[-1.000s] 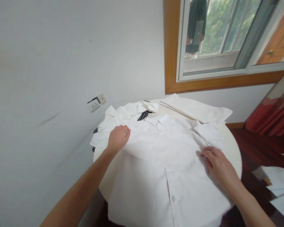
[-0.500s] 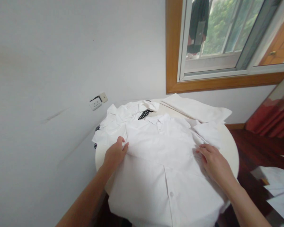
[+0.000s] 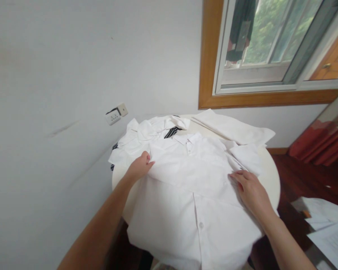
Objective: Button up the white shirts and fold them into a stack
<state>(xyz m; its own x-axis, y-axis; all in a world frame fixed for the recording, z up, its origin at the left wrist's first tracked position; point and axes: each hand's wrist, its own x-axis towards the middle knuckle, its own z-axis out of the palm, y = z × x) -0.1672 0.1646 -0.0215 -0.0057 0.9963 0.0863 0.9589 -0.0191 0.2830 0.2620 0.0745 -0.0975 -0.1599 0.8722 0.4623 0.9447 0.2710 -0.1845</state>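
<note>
A white button-up shirt (image 3: 183, 187) lies front up on a round cream table (image 3: 270, 180), collar at the far side and hem hanging over the near edge. My left hand (image 3: 141, 165) is closed on the shirt's left edge, thumb and fingers pinching the cloth below the shoulder. On the opposite edge, my right hand (image 3: 249, 185) has its fingertips drawn together on the cloth, near the folded sleeve (image 3: 245, 155). A fold runs across the shirt's middle between the hands, above a visible button (image 3: 201, 225).
Behind on the left lies a crumpled white garment (image 3: 141, 131) with black striped cloth (image 3: 172, 132). A folded white cloth (image 3: 233, 127) rests at the back right. Beyond are the wall socket (image 3: 113, 116) and window frame (image 3: 259, 100); papers (image 3: 329, 240) sit at lower right.
My left hand has moved slightly away from me with the shirt's edge. My right hand has shifted slightly left, and the hem has drawn in a little at the right. The view has shifted slightly.
</note>
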